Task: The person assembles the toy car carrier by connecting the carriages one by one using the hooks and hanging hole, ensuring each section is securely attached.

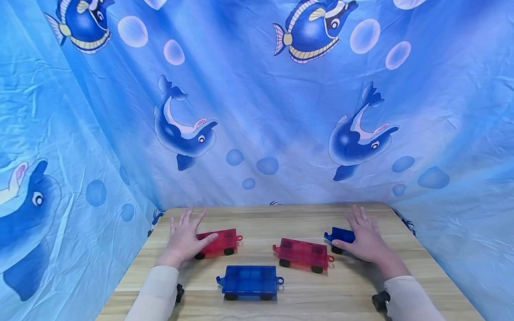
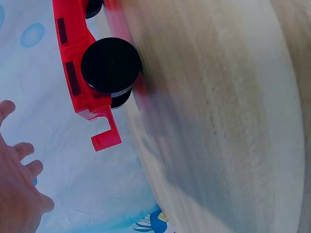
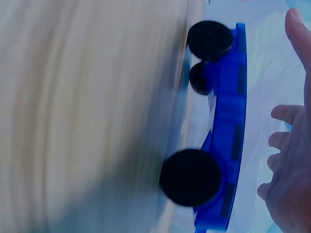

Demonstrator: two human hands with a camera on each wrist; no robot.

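My left hand point(image 1: 185, 238) is spread over the left end of a red toy train car point(image 1: 223, 241), its fingers extended and apart. In the left wrist view that red car point(image 2: 77, 73) stands on black wheels with its hook outward, and the fingers are clear of it. Above a blue toy train car point(image 1: 341, 235) at the right, my right hand point(image 1: 364, 238) is likewise spread and hides much of the car. The right wrist view has the blue car point(image 3: 227, 121) on its wheels, with a gap between it and the fingers. Neither hand grips anything.
Between the hands, a second red car point(image 1: 303, 253) stands right of centre, and a second blue car point(image 1: 250, 281) sits nearer the front. All are on a wooden table point(image 1: 257, 218). A blue sea-print cloth point(image 1: 257, 111) hangs behind and at both sides.
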